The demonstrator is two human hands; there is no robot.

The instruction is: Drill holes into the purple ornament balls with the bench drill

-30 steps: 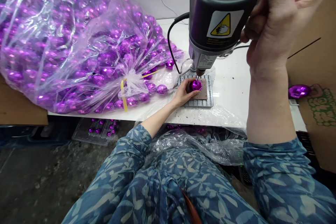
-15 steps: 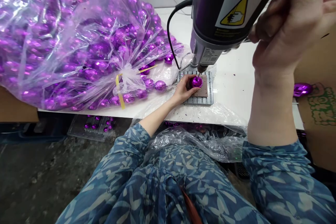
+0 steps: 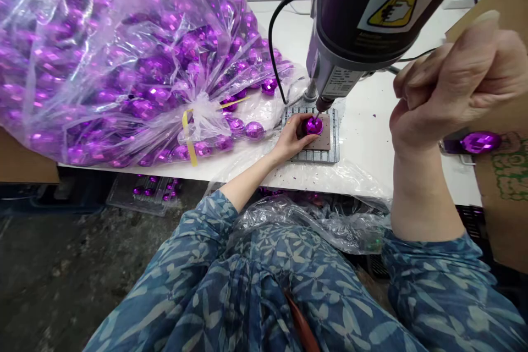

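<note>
Near left, a tray [image 3: 138, 202] holds purple balls [image 3: 148, 191]. At right, the right hand's [image 3: 457, 85] fingers are curled; what they grip is hidden. At centre, the left hand [image 3: 292, 135] pinches one ball [image 3: 314, 126] on the plate [image 3: 324, 141] beneath the drill [image 3: 371, 5], seemingly mid-step. Far left, a tied bag [image 3: 124, 66] holds many more, worked or unworked unclear.

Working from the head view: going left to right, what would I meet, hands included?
Tied bag of purple balls → left hand → the faceted ball it holds → right hand.
</note>
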